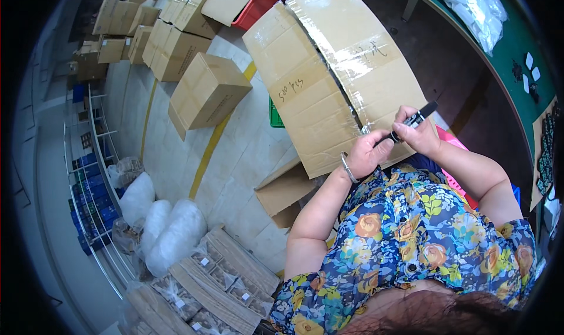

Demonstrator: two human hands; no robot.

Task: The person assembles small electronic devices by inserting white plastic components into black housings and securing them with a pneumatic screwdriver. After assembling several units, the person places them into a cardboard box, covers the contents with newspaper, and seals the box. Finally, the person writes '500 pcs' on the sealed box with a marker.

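Note:
Both hands are together over the near edge of a large cardboard box (352,24). A black marker pen (416,120) slants between them. My right hand (418,136) is closed round its body. My left hand (368,153), with a bracelet at the wrist, pinches the marker's lower left end; whether that end is capped cannot be made out. The box's two top flaps meet at a dark gap, with shiny clear tape and handwriting in black on them.
A smaller closed carton (211,91) stands on the tiled floor to the left, more cartons behind it. An open box (285,191) lies nearby. Bagged trays (217,276) are stacked at lower left. A green table (517,41) curves along the right.

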